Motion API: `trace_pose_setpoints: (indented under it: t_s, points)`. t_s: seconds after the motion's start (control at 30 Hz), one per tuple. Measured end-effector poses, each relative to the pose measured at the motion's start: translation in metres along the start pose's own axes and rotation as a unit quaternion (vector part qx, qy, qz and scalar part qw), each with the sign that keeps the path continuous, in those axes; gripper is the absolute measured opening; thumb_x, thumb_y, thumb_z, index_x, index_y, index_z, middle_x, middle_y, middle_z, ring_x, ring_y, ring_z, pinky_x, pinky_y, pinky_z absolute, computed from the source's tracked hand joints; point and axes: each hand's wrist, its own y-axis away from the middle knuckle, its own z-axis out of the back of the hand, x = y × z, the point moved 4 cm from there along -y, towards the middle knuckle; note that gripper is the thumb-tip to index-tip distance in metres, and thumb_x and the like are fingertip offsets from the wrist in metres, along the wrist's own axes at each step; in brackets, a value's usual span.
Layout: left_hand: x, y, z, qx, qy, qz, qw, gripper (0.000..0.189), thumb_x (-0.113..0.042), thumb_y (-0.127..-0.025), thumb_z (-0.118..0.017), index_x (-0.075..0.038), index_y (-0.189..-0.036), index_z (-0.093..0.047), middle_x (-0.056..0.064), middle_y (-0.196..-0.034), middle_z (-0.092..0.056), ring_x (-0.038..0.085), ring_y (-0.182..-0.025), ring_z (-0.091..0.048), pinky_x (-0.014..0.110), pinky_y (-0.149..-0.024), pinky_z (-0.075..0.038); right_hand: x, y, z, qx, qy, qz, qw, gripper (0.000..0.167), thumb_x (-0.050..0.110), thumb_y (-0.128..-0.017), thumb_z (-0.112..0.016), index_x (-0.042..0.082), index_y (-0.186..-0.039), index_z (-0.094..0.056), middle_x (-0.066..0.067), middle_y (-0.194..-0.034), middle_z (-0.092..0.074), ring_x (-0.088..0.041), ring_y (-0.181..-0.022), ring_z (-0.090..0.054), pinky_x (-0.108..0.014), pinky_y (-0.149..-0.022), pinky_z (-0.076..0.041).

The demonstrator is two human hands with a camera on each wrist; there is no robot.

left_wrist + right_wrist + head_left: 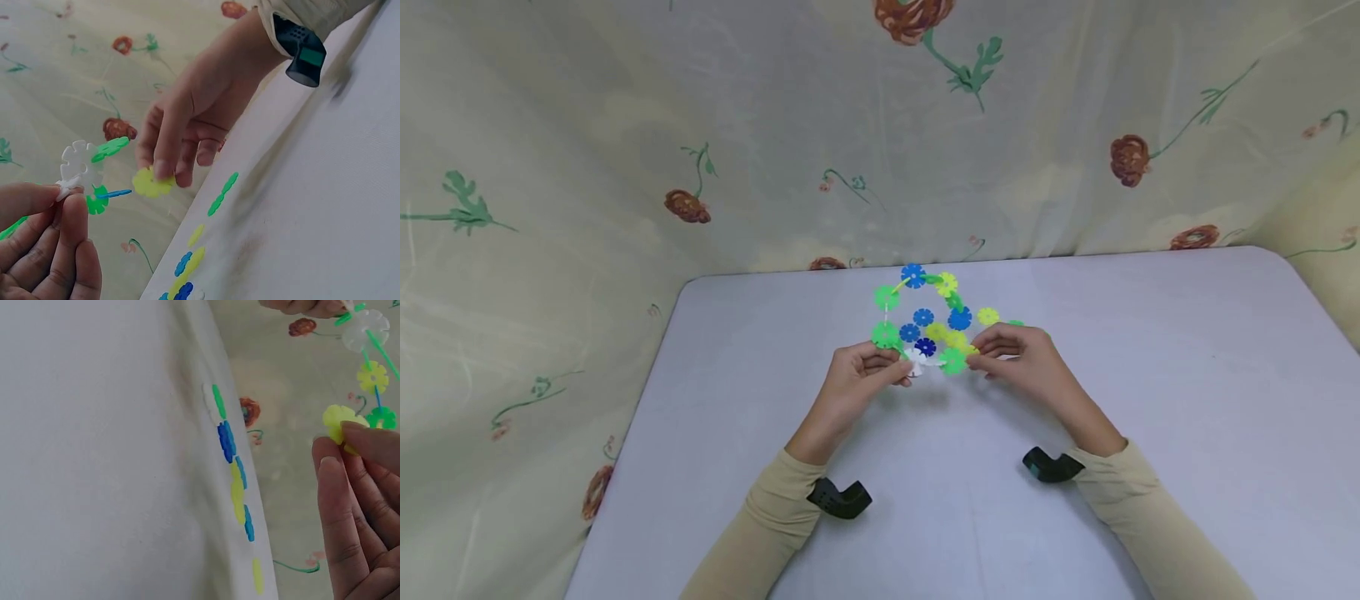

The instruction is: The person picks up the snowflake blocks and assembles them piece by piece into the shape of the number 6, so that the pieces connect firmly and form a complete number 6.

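Both hands are raised over the table with a looped chain of notched plastic snowflake discs between them. My left hand point(861, 375) pinches a white disc point(917, 362) at the chain's near side. Green point(887, 297), blue point(913, 276) and yellow discs slot edge to edge round the loop. Between thumb and fingers my right hand point(1028, 354) pinches a yellow disc point(337, 417). In the left wrist view that yellow disc is close beside the tip of a blue disc point(115, 194) on the chain. Fingers hide part of both held discs.
Several loose discs lie on the white-covered table point(737, 467), among them a blue one point(923, 317), a dark blue one point(925, 347) and a yellow one point(988, 316). A flowered cloth point(760, 125) hangs behind the table's far edge.
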Motion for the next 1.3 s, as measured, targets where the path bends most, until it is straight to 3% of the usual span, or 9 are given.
trace_pose_setpoints:
  t_s: [0.17, 0.33, 0.43, 0.63, 0.8, 1.07, 1.23, 1.3]
  points:
    - [0.001, 0.000, 0.002, -0.004, 0.002, 0.000, 1.0000, 0.016, -0.013, -0.095, -0.075, 0.002, -0.100, -0.071, 0.010, -0.090, -0.076, 0.020, -0.083, -0.075, 0.053, -0.098, -0.056, 0.004, 0.009, 0.006, -0.005, -0.031, 0.027, 0.9991, 0.022, 0.016, -0.090, -0.081, 0.000, -0.103, -0.072, -0.011, -0.096, -0.077, -0.023, -0.088, -0.077, -0.035, -0.075, -0.064]
    - [0.002, -0.001, 0.003, -0.010, 0.003, -0.001, 1.0000, 0.016, -0.013, -0.095, -0.075, 0.002, -0.100, -0.071, 0.010, -0.090, -0.076, 0.031, -0.088, -0.075, 0.040, -0.092, -0.059, 0.007, 0.015, 0.009, -0.010, -0.043, 0.058, 0.9974, 0.017, 0.012, -0.089, -0.082, 0.001, -0.099, -0.073, -0.003, -0.094, -0.076, -0.025, -0.084, -0.077, -0.029, -0.073, -0.063]
    - [0.002, -0.001, 0.003, -0.010, 0.005, -0.002, 0.9999, 0.016, -0.012, -0.095, -0.075, 0.002, -0.100, -0.071, 0.011, -0.091, -0.076, 0.032, -0.088, -0.075, 0.035, -0.090, -0.059, 0.009, 0.017, 0.009, -0.015, -0.040, 0.072, 0.9965, 0.015, 0.009, -0.089, -0.082, 0.001, -0.098, -0.075, -0.001, -0.095, -0.076, -0.019, -0.084, -0.076, -0.026, -0.071, -0.063]
    - [0.000, 0.000, 0.002, -0.010, 0.005, -0.002, 0.9999, 0.016, -0.012, -0.095, -0.075, 0.002, -0.100, -0.071, 0.008, -0.089, -0.076, 0.016, -0.081, -0.074, 0.038, -0.091, -0.059, 0.015, 0.020, 0.008, -0.045, 0.016, 0.107, 0.9931, 0.009, 0.009, -0.089, -0.082, 0.008, -0.096, -0.078, -0.007, -0.097, -0.078, -0.001, -0.088, -0.070, -0.021, -0.070, -0.060]
    - [0.001, -0.001, 0.003, -0.008, 0.004, 0.000, 1.0000, 0.016, -0.013, -0.095, -0.075, 0.002, -0.100, -0.071, 0.008, -0.090, -0.076, 0.017, -0.082, -0.074, 0.044, -0.094, -0.058, 0.020, 0.023, 0.007, -0.069, 0.078, 0.157, 0.9821, 0.013, 0.008, -0.087, -0.084, 0.014, -0.097, -0.080, -0.002, -0.096, -0.080, 0.003, -0.090, -0.069, -0.019, -0.072, -0.059]
    - [0.000, -0.001, 0.003, -0.009, 0.000, 0.002, 1.0000, 0.015, -0.011, -0.095, -0.074, 0.002, -0.101, -0.071, 0.007, -0.089, -0.075, 0.016, -0.081, -0.074, 0.040, -0.092, -0.058, 0.023, 0.024, 0.010, -0.075, 0.081, 0.185, 0.9764, 0.016, 0.002, -0.085, -0.083, 0.012, -0.098, -0.080, -0.003, -0.095, -0.080, 0.004, -0.089, -0.068, -0.017, -0.071, -0.059]
    - [0.002, -0.002, 0.001, 0.009, -0.010, -0.005, 0.9999, 0.013, -0.010, -0.099, -0.069, 0.002, -0.102, -0.068, 0.006, -0.091, -0.074, 0.034, -0.090, -0.075, 0.041, -0.094, -0.058, 0.021, 0.022, 0.014, -0.048, 0.062, 0.183, 0.9801, 0.015, 0.001, -0.088, -0.080, 0.011, -0.099, -0.081, -0.006, -0.097, -0.080, 0.003, -0.090, -0.068, -0.019, -0.072, -0.059]
    - [0.002, -0.002, 0.000, 0.018, -0.016, -0.009, 0.9997, 0.012, -0.010, -0.100, -0.067, 0.002, -0.103, -0.066, 0.007, -0.093, -0.073, 0.036, -0.092, -0.075, 0.039, -0.094, -0.059, 0.021, 0.022, 0.013, -0.034, 0.057, 0.184, 0.9806, 0.016, 0.000, -0.088, -0.080, 0.011, -0.100, -0.081, -0.007, -0.098, -0.080, 0.003, -0.091, -0.069, -0.020, -0.071, -0.059]
